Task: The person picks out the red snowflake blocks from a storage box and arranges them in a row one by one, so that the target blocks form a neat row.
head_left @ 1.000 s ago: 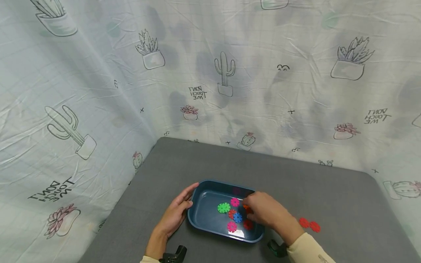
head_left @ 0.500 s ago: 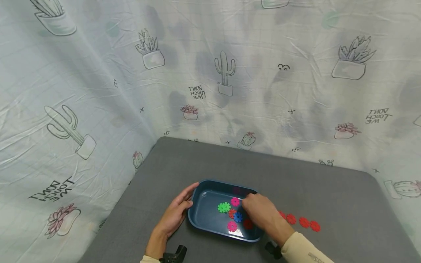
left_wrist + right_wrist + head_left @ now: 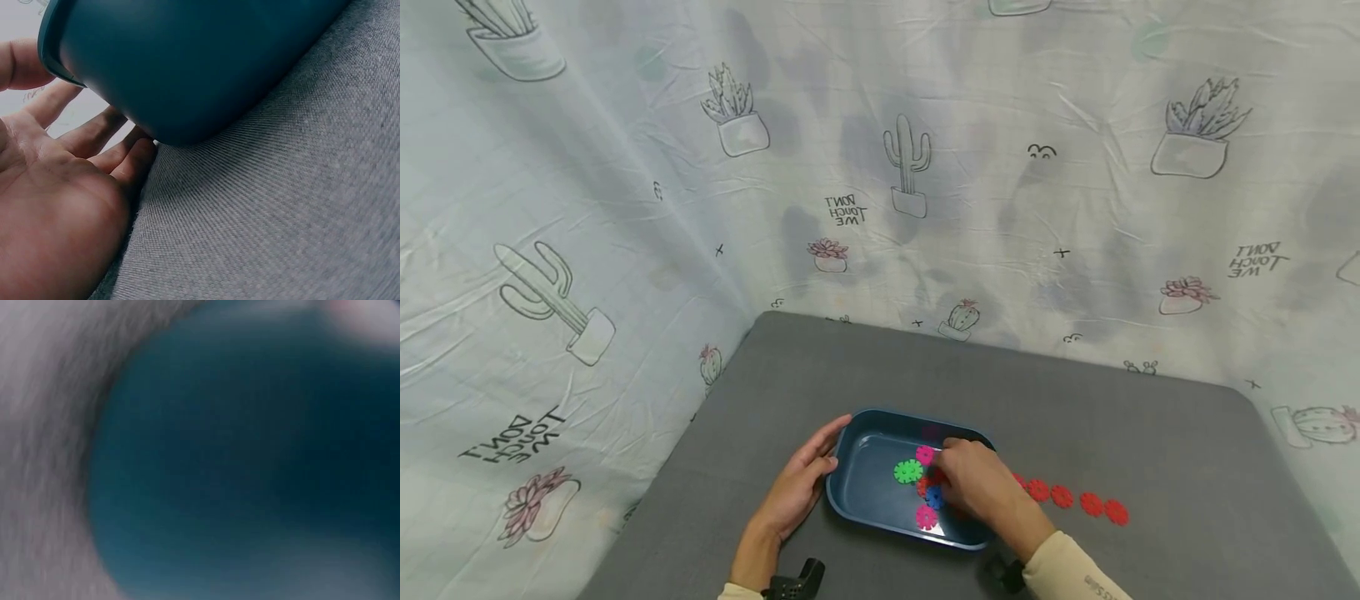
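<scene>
A dark blue tray (image 3: 880, 415) lies on the grey table (image 3: 850, 367). In it are a green toothed disc (image 3: 908, 472), a pink one (image 3: 924, 455), a blue one (image 3: 933, 497) and a second pink one (image 3: 927, 517). My left hand (image 3: 801, 486) rests against the tray's left wall with fingers laid along it; the left wrist view shows the fingers (image 3: 119, 153) under the tray (image 3: 187, 62). My right hand (image 3: 945, 479) reaches down into the tray, fingers curled over red discs that it mostly hides. The right wrist view is a blur of the tray (image 3: 250, 462).
A row of several red discs (image 3: 1062, 497) lies on the table just right of the tray. Patterned cloth (image 3: 925, 167) hangs behind and to the left of the table. Black wrist mounts (image 3: 797, 582) show at the bottom edge.
My right hand has slid left inside the tray, toward the pink and blue discs. More red discs on the table beside the tray have come into view. The left hand has stayed put.
</scene>
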Motion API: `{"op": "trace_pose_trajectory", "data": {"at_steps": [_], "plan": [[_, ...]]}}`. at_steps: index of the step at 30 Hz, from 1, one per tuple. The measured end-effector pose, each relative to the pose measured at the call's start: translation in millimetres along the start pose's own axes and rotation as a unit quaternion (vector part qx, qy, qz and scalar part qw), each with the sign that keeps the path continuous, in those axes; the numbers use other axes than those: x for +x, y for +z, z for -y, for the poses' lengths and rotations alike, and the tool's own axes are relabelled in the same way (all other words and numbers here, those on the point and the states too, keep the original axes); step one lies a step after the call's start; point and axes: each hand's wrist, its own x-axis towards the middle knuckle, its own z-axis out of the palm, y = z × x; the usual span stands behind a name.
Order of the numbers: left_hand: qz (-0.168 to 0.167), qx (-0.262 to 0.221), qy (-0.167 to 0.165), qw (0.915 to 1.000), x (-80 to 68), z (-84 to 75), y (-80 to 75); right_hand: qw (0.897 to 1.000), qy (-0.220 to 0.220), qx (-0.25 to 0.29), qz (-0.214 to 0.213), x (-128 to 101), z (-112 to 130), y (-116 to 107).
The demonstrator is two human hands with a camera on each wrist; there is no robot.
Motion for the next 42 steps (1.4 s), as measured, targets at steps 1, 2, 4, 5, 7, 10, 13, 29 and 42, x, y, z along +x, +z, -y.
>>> {"op": "trace_pose_trajectory", "data": {"at_steps": [1,2,4,5,7,10,13,29,42], "plan": [[-0.001,-0.001,0.001,1.0000,0.0,0.4,-0.1,1.000,-0.010,0.006,-0.007,1,1,1],[-0.002,-0.003,0.001,1.0000,0.0,0.8,0.0,1.000,-0.022,0.012,-0.014,2,2,2],[-0.002,-0.004,-0.001,1.0000,-0.1,1.0,0.2,0.999,-0.038,0.026,-0.023,4,4,3],[-0.002,-0.004,0.000,1.0000,-0.2,1.0,0.3,0.998,-0.044,0.031,-0.028,4,5,4],[-0.001,-0.003,0.002,1.0000,-0.4,0.3,0.6,0.997,-0.048,0.043,-0.035,6,6,5],[0.001,0.001,0.006,1.0000,-0.8,-1.4,0.7,0.997,-0.041,0.057,-0.042,8,9,6],[-0.002,0.002,0.003,1.0000,-1.3,-3.3,0.8,0.995,-0.038,0.074,-0.048,12,12,8],[-0.010,-0.007,-0.004,0.9999,0.8,-3.5,0.3,0.981,0.008,0.160,-0.105,14,25,18],[-0.024,-0.004,-0.020,0.9995,0.1,-4.6,2.9,0.986,0.025,0.127,-0.104,27,49,26]]}}
